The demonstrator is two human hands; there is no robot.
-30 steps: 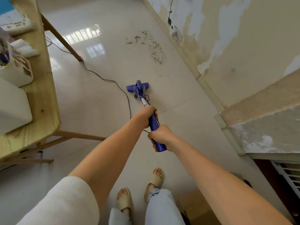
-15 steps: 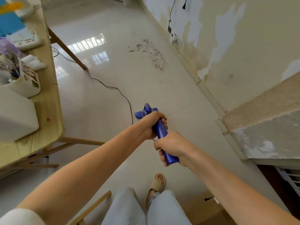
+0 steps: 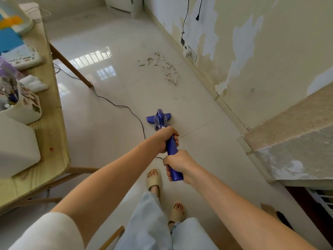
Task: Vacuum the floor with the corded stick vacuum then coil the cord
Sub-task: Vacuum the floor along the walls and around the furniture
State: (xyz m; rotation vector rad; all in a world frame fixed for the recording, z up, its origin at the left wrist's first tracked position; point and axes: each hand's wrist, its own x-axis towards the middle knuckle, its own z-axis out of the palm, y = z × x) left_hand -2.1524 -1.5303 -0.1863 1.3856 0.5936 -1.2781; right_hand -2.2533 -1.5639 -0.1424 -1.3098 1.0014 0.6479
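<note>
I hold a blue corded stick vacuum (image 3: 161,120) with both hands, its floor head flat on the pale tiles ahead of my feet. My left hand (image 3: 166,138) grips the upper part of the blue handle, and my right hand (image 3: 177,164) grips the handle's lower end nearer to me. The black cord (image 3: 115,105) trails from the handle across the floor to the left and runs under the table. A patch of scattered debris (image 3: 166,70) lies on the floor further ahead, near the wall.
A wooden table (image 3: 52,141) with white containers and clutter stands on my left, its slanted leg (image 3: 72,69) reaching into the floor. A peeling wall (image 3: 252,51) with a socket (image 3: 190,53) runs along the right. A stone ledge (image 3: 292,138) juts out at right.
The vacuum head was pulled back close to my hands half a second ago and has now moved forward again across the floor. My left foot has stepped forward.
</note>
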